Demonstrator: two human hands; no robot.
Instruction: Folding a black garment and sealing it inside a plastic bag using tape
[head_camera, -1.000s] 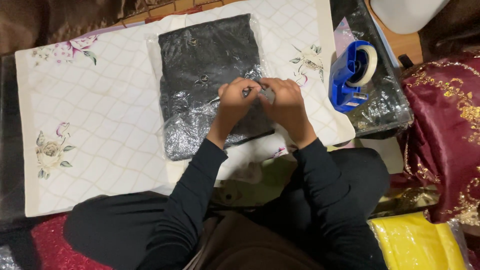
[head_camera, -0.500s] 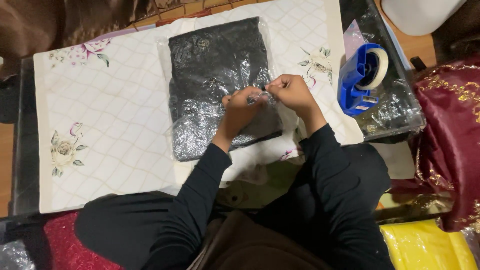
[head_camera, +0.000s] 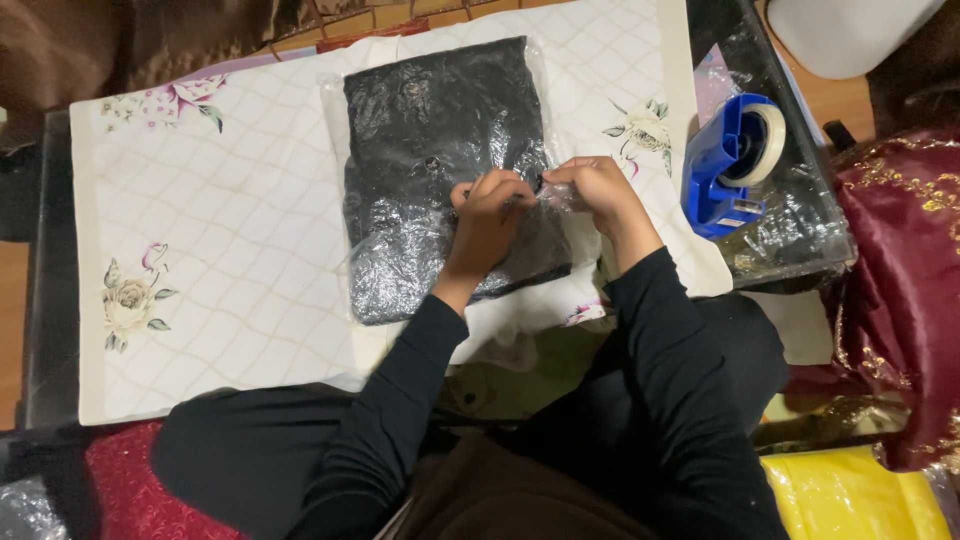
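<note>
A: Where's the pkg?

B: Black garment in a clear plastic bag (head_camera: 440, 170), lying flat on the white floral cloth (head_camera: 230, 250), mid-table. Both hands sit at its right edge.

A: Fingers?

B: Left hand (head_camera: 490, 215) curled, fingertips pinching the film. Right hand (head_camera: 595, 190) pinching the loose film edge just beside it. The 2 hands nearly touch. Can't tell if there's tape between them, too small.

A: Tips for doing it well?

B: I'd judge: keep the film taut btwn the 2 pinches, fold flat vs. the garment, press wrinkles out twd the edge. Blue tape dispenser (head_camera: 735, 165) sits near, right of the cloth.
</note>
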